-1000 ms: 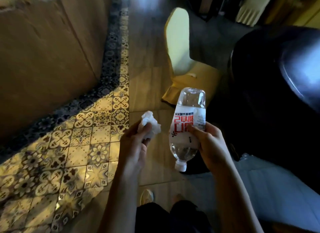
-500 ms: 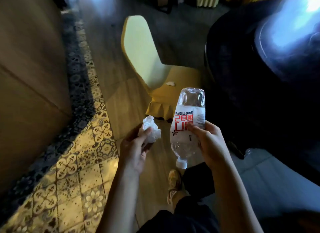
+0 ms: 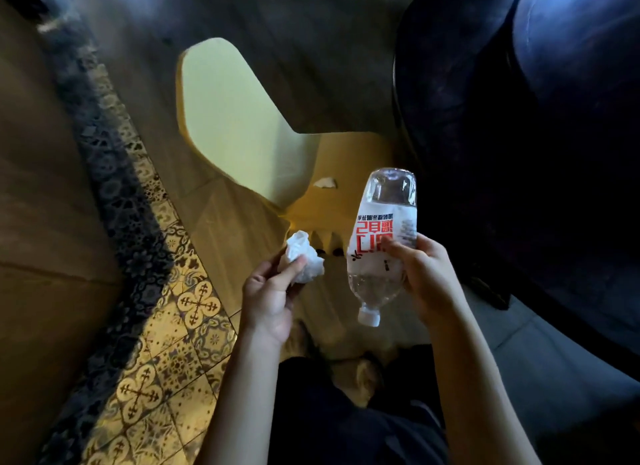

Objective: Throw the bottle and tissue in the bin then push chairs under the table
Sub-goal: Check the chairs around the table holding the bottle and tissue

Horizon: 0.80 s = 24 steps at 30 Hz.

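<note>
Both your hands are full: your left hand (image 3: 270, 298) pinches a crumpled white tissue (image 3: 304, 256) at its fingertips, and your right hand (image 3: 424, 277) curls round a clear plastic bottle with a red-printed label (image 3: 382, 239), cap pointing near, base toward the far yellow covered chair (image 3: 242, 132) beside the dark round table (image 3: 519, 118).

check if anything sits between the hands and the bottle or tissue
Nothing does. The right hand grips the bottle, cap down, and the left hand pinches the crumpled tissue. No bin shows in this view, so the way there cannot be judged; a yellow chair stands just ahead.
</note>
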Each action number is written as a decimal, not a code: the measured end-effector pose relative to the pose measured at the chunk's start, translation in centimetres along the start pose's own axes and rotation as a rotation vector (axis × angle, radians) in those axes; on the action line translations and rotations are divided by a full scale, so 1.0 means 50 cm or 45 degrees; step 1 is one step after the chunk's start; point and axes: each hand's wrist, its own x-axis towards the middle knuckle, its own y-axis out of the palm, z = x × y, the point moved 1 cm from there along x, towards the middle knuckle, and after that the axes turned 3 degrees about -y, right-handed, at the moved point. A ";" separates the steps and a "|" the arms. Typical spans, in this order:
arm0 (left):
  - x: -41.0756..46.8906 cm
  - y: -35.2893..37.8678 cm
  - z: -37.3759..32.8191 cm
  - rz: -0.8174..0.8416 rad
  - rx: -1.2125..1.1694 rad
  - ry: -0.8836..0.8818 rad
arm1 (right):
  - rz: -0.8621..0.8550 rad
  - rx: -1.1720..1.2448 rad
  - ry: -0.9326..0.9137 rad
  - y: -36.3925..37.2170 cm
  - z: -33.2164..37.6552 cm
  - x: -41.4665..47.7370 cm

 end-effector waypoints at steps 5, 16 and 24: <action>0.201 0.044 -0.034 0.070 0.099 -0.187 | -0.165 0.053 0.091 0.046 -0.014 0.137; 0.835 0.169 -0.018 0.267 0.753 -0.435 | -0.575 0.148 0.375 0.155 -0.109 0.534; 1.136 0.225 0.125 0.492 1.502 -0.142 | -0.659 0.223 0.481 0.166 -0.248 0.744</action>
